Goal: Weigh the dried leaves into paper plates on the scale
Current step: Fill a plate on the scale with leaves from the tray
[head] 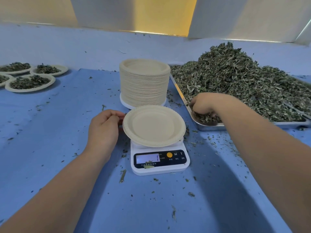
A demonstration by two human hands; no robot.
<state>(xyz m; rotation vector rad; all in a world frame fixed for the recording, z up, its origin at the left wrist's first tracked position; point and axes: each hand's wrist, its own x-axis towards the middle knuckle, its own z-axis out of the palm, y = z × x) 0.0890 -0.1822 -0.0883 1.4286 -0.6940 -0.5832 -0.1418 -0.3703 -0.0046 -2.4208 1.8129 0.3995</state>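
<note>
Both hands are busy: my left hand pinches the left rim of an empty paper plate sitting on the white scale, while my right hand digs down into the dried leaves at the near corner of the metal tray, fingers curled around a clump. Behind the scale stands a tall stack of plates. Filled plates sit far left on the blue table.
</note>
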